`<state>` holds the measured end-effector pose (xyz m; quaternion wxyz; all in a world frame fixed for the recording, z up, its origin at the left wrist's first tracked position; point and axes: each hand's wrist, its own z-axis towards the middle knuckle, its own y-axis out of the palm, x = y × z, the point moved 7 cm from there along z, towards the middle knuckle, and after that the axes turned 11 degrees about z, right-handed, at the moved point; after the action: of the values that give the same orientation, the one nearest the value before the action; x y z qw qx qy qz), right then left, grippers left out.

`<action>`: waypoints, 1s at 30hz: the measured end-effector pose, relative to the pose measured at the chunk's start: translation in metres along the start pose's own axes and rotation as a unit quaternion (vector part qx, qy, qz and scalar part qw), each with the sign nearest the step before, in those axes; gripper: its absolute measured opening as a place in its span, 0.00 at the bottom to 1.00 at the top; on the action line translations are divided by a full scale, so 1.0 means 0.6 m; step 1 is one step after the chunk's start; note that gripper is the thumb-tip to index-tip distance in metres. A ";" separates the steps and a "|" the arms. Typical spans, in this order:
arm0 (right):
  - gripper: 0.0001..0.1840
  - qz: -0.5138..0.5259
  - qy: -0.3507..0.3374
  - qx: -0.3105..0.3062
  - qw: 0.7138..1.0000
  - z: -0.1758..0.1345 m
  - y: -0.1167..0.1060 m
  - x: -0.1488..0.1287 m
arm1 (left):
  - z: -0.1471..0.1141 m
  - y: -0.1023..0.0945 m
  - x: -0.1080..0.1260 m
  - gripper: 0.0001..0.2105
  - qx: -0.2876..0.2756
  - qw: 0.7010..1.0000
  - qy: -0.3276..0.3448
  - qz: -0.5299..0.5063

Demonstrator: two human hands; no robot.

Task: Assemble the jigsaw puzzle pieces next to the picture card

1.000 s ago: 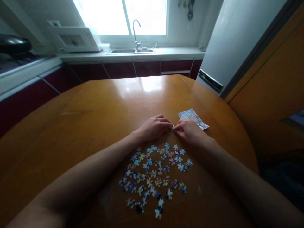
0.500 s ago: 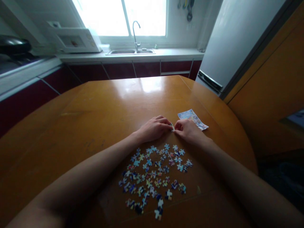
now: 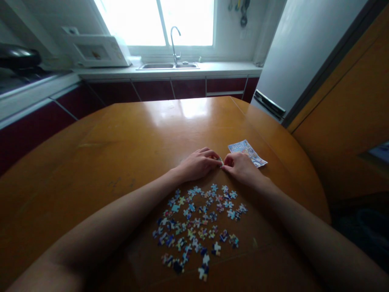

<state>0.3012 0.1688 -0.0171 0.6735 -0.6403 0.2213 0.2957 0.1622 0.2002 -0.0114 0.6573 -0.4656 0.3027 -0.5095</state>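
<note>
My left hand [image 3: 200,163] rests on the wooden table [image 3: 146,138], its fingers closed on small jigsaw puzzle pieces [image 3: 221,162] that are mostly hidden. From the right, my right hand [image 3: 240,166] pinches at the edge of those same pieces, thumb and forefinger together. The two hands' fingertips nearly meet. Just behind my right hand lies a printed picture sheet [image 3: 253,156], partly covered by it. Nearer to me, between my forearms, many loose puzzle pieces [image 3: 197,223] are spread out in blue, white, yellow and dark colours.
Beyond the table's far edge run a counter with a sink [image 3: 158,66], a faucet [image 3: 174,44] and a white microwave [image 3: 95,50]. A refrigerator [image 3: 306,52] stands at the right back. On the left is a stove [image 3: 27,79] with a dark pan [image 3: 18,56].
The view has shifted very slightly. Both hands stay at the same spot with their fingertips together, and the loose pieces lie as before.
</note>
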 end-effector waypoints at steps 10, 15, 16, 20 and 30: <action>0.05 -0.003 0.004 0.007 1.000 0.000 -0.001 -0.001 | 0.002 0.003 -0.022 0.14 0.029 0.995 -0.087 -0.050; 0.05 -0.004 0.007 -0.001 1.000 -0.001 -0.001 -0.001 | 0.001 0.005 -0.020 0.14 0.032 0.995 -0.068 -0.067; 0.05 -0.003 0.008 -0.002 1.000 -0.001 -0.001 -0.001 | 0.000 0.005 -0.020 0.14 0.033 0.995 -0.067 -0.068; 0.05 -0.006 0.012 -0.002 1.000 -0.001 -0.001 0.002 | 0.001 0.005 -0.017 0.16 0.022 0.996 -0.045 -0.077; 0.05 -0.006 0.013 -0.008 1.000 0.000 0.000 0.010 | 0.000 0.006 -0.009 0.16 -0.014 0.998 -0.007 -0.053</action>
<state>0.3057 0.1694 -0.0215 0.6672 -0.6506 0.2239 0.2854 0.1622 0.2054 -0.0152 0.6247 -0.4937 0.2807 -0.5359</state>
